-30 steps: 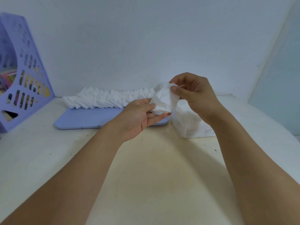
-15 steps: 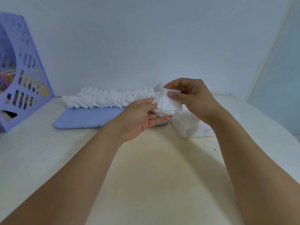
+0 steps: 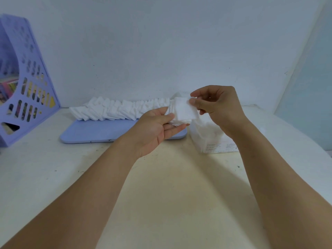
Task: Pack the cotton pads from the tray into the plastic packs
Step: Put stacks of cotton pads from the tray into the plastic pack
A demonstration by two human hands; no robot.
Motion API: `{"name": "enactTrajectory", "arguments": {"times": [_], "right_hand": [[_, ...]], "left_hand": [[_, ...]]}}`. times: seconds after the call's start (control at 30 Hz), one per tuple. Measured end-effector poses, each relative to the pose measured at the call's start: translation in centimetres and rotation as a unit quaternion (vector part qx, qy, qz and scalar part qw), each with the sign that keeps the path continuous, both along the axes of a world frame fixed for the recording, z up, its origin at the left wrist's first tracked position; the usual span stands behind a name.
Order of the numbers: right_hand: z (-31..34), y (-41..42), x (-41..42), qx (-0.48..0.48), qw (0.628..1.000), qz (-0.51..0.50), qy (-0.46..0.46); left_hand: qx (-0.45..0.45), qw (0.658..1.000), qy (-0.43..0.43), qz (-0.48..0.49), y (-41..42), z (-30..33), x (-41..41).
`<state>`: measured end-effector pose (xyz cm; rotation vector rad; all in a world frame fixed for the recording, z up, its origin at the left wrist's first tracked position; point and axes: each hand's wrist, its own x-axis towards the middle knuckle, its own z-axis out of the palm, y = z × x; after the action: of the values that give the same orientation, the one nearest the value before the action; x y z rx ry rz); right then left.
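A small stack of white square cotton pads (image 3: 183, 112) is held between both hands above the tray's right end. My left hand (image 3: 156, 130), palm up, supports the stack from below with its thumb on the near edge. My right hand (image 3: 215, 105) pinches the stack's right edge with thumb and fingers. A long row of white cotton pads (image 3: 118, 110) lies along the back of the lilac tray (image 3: 93, 132). A clear plastic pack (image 3: 213, 139) holding pads stands on the table to the right of the tray, partly behind my right wrist.
A lilac perforated file holder (image 3: 23, 83) stands at the far left against the wall. The white wall runs close behind the tray. A pale panel (image 3: 309, 97) closes off the right side. The cream tabletop (image 3: 170, 186) stretches toward me beneath my forearms.
The crumpled-looking bunch of pads has been squared into a flat stack. Both hands shifted slightly right and lower, nearer the plastic pack.
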<state>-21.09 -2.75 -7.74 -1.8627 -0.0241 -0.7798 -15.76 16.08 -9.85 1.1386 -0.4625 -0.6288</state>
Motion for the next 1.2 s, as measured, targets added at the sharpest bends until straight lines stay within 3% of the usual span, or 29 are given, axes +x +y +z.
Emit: {"name": "enactTrajectory", "arguments": {"times": [0.13,0.27,0.5,0.67,1.07,1.2], "right_hand": [[0.3,-0.2,-0.3,0.108,0.994,0.028,0.006],[-0.3,0.4,0.1,0.018,0.997,0.007,0.074],[-0.4,1.1,0.1,0.075,0.997,-0.004,0.019],[0.5,0.4,-0.4,0.246,0.966,0.075,0.042],[-0.5,1.2,0.1,0.146,0.987,0.05,0.048],[-0.6,1.5,0.3,0.104,0.99,0.034,0.089]], "left_hand": [[-0.012,1.0,0.005,0.017,-0.1,-0.2,0.1],[-0.011,1.0,-0.003,0.018,-0.2,-0.2,0.0],[-0.003,0.999,-0.005,0.034,-0.3,-0.5,0.0],[-0.009,0.998,0.006,0.056,-0.4,-0.6,0.2],[-0.007,1.0,-0.006,0.007,-0.5,-0.4,-0.1],[-0.016,1.0,-0.011,-0.009,-0.4,-0.2,-0.2]]}}
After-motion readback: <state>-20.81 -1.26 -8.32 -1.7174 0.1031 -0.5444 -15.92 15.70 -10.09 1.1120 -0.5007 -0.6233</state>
